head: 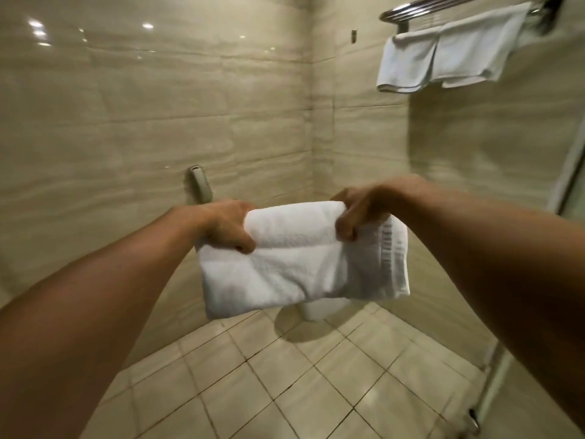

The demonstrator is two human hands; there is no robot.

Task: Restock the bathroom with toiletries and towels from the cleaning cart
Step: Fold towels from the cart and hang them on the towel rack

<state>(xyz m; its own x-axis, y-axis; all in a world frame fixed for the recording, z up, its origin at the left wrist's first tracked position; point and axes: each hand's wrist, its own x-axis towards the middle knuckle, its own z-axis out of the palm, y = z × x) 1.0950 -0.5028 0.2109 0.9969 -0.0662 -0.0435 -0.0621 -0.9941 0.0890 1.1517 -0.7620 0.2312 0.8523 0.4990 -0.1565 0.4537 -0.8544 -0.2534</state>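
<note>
Stretching forward from the bottom corners, both bare forearms reach out over the beige tiled floor (285, 391), and I see the left hand (226, 228) and right hand (359, 210) each gripping an upper corner of a folded white towel (300, 264) held up in mid-air between them. Beyond it, a white toilet base (319, 308) stands on the floor. Farther off, high on the right wall, two more white towels (443, 55) hang from a chrome rack (421, 6).
</note>
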